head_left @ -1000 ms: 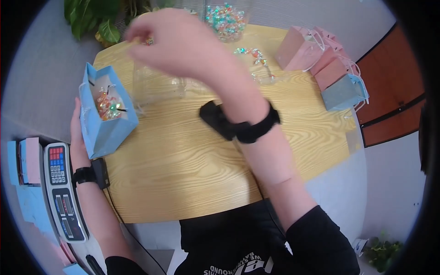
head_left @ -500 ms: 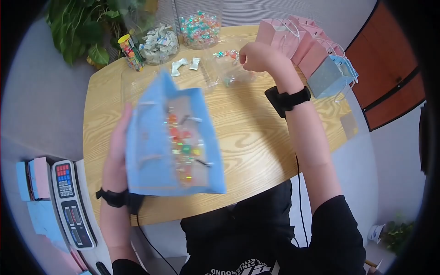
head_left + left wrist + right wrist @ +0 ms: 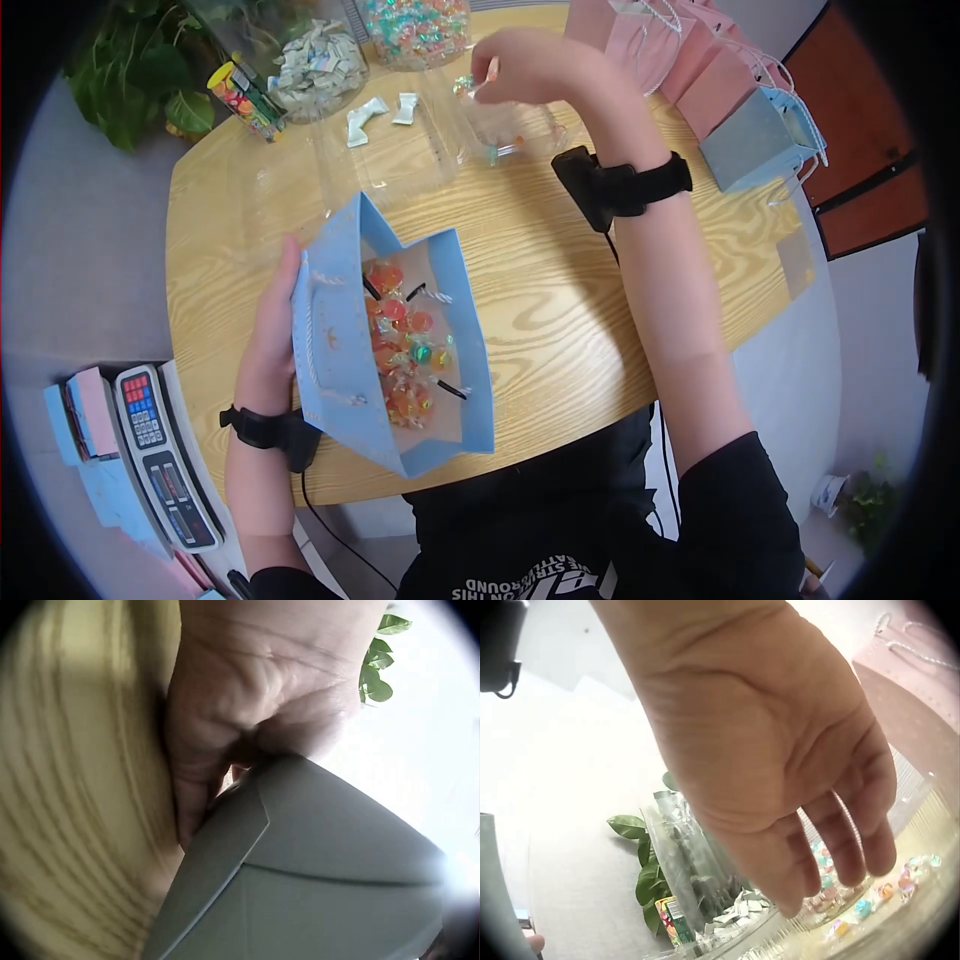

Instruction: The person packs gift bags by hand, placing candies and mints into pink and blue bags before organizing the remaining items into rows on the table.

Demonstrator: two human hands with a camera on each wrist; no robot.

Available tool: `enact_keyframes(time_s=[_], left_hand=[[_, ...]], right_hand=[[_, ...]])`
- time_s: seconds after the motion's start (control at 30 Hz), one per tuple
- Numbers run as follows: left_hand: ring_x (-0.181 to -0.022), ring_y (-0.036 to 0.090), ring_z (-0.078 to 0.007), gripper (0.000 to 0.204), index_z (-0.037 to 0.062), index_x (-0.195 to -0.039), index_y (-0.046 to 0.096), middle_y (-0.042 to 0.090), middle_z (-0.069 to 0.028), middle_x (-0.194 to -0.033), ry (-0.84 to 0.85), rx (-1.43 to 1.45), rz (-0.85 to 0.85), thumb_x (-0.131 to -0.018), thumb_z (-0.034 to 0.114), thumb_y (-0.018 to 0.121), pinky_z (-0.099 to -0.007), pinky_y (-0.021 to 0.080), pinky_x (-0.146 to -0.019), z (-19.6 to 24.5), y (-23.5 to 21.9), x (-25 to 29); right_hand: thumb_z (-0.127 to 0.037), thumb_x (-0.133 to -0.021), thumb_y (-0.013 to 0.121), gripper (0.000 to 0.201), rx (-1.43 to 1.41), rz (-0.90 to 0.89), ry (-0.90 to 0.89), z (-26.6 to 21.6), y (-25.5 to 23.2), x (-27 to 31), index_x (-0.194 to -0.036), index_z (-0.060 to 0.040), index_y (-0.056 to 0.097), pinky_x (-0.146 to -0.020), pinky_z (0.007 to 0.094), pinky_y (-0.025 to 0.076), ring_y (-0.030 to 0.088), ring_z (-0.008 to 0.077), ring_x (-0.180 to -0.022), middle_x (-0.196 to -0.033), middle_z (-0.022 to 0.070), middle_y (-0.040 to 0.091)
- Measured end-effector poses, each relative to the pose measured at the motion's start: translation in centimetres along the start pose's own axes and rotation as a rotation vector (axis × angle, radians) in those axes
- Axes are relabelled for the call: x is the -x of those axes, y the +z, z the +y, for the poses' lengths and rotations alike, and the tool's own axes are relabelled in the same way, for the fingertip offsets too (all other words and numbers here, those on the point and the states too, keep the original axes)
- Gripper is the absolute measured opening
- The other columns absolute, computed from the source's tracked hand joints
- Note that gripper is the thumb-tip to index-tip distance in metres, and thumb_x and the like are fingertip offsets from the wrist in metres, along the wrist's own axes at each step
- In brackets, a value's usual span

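Note:
My left hand point(image 3: 268, 335) grips a blue paper gift bag point(image 3: 335, 350) by its side and base, tilted with its mouth toward the right. Wrapped candies point(image 3: 395, 330), mostly orange and red with some green, lie inside it. In the left wrist view, fingers and thumb are curled at the bag's folded bottom point(image 3: 345, 847). The right hand point(image 3: 540, 68) hovers over a clear tray point(image 3: 515, 135) at the back. Its fingers are loosely bent, and nothing shows between them in the right wrist view. Several colourful wrapped candies point(image 3: 885, 891) lie below the fingertips.
Behind stand a clear jar of colourful candies point(image 3: 420, 35), another of white packets point(image 3: 318, 70) and a yellow-capped tube point(image 3: 245, 105). Two white wrapped candies point(image 3: 366, 122) lie in a second clear tray. Pink bags point(image 3: 635, 40) and a blue bag point(image 3: 755, 145) stand right; a scale point(image 3: 165, 460) is left.
The left hand has brought the blue bag from the table's left side toward its front middle, tilting it. The right hand has swung from the back left to over the candy tray.

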State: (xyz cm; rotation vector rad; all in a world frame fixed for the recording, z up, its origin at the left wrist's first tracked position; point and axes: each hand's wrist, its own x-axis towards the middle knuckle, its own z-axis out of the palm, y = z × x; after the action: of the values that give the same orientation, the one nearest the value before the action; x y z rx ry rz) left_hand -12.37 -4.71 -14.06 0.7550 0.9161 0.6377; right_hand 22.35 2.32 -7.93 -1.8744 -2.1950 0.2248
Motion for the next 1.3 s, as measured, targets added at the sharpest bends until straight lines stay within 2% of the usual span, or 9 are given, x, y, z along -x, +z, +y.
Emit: enact_keyframes(time_s=[0.13, 0.3, 0.43, 0.5, 0.6, 0.7, 0.93, 1.2, 1.3], left_hand=[[-0.076, 0.064, -0.0127, 0.061, 0.0059, -0.117, 0.059, 0.066, -0.0049, -0.093, -0.011, 0.014, 0.093, -0.099, 0.059, 0.035, -0.0274, 0.055, -0.067, -0.2, 0.3, -0.1], [-0.074, 0.064, -0.0127, 0.063, 0.0061, -0.117, 0.059, 0.066, -0.0053, -0.092, 0.005, -0.034, 0.103, -0.098, 0.061, 0.034, -0.0271, 0.055, -0.063, -0.1, 0.9, 0.3], [-0.073, 0.063, -0.0124, 0.064, 0.0062, -0.117, 0.059, 0.065, -0.0050, -0.090, 0.026, -0.050, 0.079, -0.098, 0.062, 0.034, -0.0264, 0.054, -0.063, -0.2, 0.4, 0.1], [-0.073, 0.063, -0.0124, 0.064, 0.0062, -0.117, 0.059, 0.065, -0.0051, -0.090, 0.022, -0.051, 0.076, -0.098, 0.062, 0.034, -0.0265, 0.054, -0.063, -0.2, 0.2, 0.0], [-0.074, 0.063, -0.0123, 0.064, 0.0061, -0.116, 0.059, 0.065, -0.0054, -0.091, 0.022, -0.053, 0.089, -0.098, 0.061, 0.034, -0.0266, 0.054, -0.064, -0.2, 0.3, 0.0], [-0.076, 0.063, -0.0123, 0.064, 0.0059, -0.116, 0.059, 0.065, -0.0058, -0.092, 0.026, -0.057, 0.085, -0.098, 0.061, 0.033, -0.0268, 0.055, -0.065, -0.1, 0.3, 0.1], [-0.079, 0.065, -0.0137, 0.067, 0.0044, -0.119, 0.058, 0.066, -0.0072, -0.095, 0.068, -0.104, 0.056, -0.099, 0.061, 0.030, -0.0272, 0.055, -0.069, 0.0, 1.0, 0.3], [-0.085, 0.066, -0.0153, 0.067, 0.0034, -0.121, 0.057, 0.067, -0.0089, -0.100, 0.065, -0.087, -0.010, -0.100, 0.059, 0.028, -0.0283, 0.056, -0.074, -0.1, 0.5, 0.2], [-0.091, 0.066, -0.0160, 0.067, 0.0031, -0.123, 0.056, 0.066, -0.0097, -0.106, 0.053, -0.080, -0.028, -0.100, 0.058, 0.028, -0.0295, 0.055, -0.079, -0.1, 0.5, 0.2]], right_hand=[[-0.026, -0.074, 0.072, 0.033, 0.226, -0.061, 0.118, 0.5, -0.5, 0.4, -0.102, -0.0071, 0.068, -0.062, 0.0392, 0.053, 0.068, 0.0248, -0.072, -0.083, 0.0083, 0.070], [-0.027, -0.076, 0.072, 0.031, 0.281, -0.401, 0.420, -1.1, -0.2, 1.1, -0.099, -0.0064, 0.070, -0.058, 0.0362, 0.054, 0.068, 0.0237, -0.069, -0.083, 0.0085, 0.071], [-0.028, -0.076, 0.071, 0.035, 0.118, -0.407, 0.420, 0.4, 1.1, -0.4, -0.104, -0.0072, 0.069, -0.056, 0.0340, 0.055, 0.068, 0.0228, -0.066, -0.084, 0.0084, 0.071], [-0.030, -0.072, 0.074, 0.049, -0.059, -0.256, 0.277, 0.5, 1.1, -0.6, -0.116, -0.0086, 0.064, -0.063, 0.0374, 0.056, 0.069, 0.0257, -0.078, -0.097, 0.0114, 0.071], [-0.027, -0.067, 0.077, 0.064, 0.094, -0.127, 0.137, 0.3, 0.9, 0.3, -0.126, -0.0107, 0.057, -0.072, 0.0408, 0.055, 0.067, 0.0295, -0.092, -0.109, 0.0140, 0.068], [-0.026, -0.064, 0.079, 0.072, 0.075, -0.260, 0.194, 0.4, 0.3, 1.2, -0.129, -0.0122, 0.053, -0.078, 0.0428, 0.053, 0.064, 0.0323, -0.100, -0.113, 0.0153, 0.066], [-0.023, -0.066, 0.078, 0.066, 0.198, -0.430, 0.272, 0.2, 1.5, 0.7, -0.126, -0.0129, 0.055, -0.073, 0.0411, 0.053, 0.065, 0.0306, -0.095, -0.107, 0.0117, 0.067], [-0.017, -0.079, 0.066, 0.039, 0.022, -0.248, 0.166, 0.9, 1.8, 0.2, -0.117, -0.0101, 0.060, -0.068, 0.0398, 0.053, 0.066, 0.0302, -0.083, -0.097, 0.0121, 0.067], [-0.016, -0.081, 0.063, 0.043, -0.050, -0.081, 0.148, 1.5, 2.5, -0.6, -0.123, -0.0121, 0.058, -0.071, 0.0405, 0.054, 0.066, 0.0307, -0.085, -0.107, 0.0136, 0.064]])
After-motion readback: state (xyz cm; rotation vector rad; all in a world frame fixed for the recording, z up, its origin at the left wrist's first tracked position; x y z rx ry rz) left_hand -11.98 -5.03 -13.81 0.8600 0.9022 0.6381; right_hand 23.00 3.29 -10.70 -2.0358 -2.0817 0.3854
